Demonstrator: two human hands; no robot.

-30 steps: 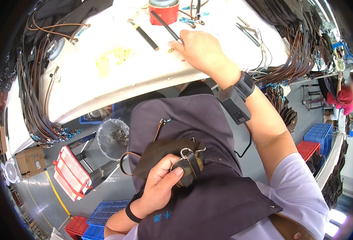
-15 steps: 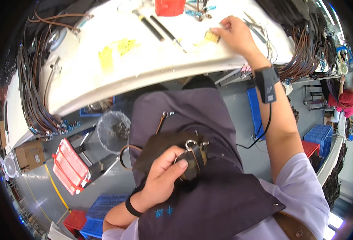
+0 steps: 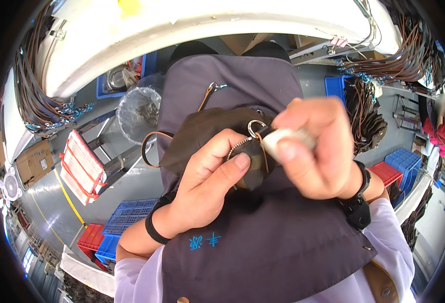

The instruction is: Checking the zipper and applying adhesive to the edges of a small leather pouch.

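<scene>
Over our lap, our left hand [image 3: 207,182] pinches the dark leather piece [image 3: 207,134] by its metal ring [image 3: 255,127]; at three o'clock our right hand [image 3: 318,151] closes fingers on a pale block [image 3: 288,139]. Loose grip risks slipping leather.

White counter [image 3: 222,30] curved across the top, brown straps [image 3: 28,96] hung at its left end, clear plastic bag [image 3: 136,108] set below, blue crates [image 3: 124,222] and red crate [image 3: 89,237] stacked on the floor, cardboard box [image 3: 33,161] placed at left.
</scene>
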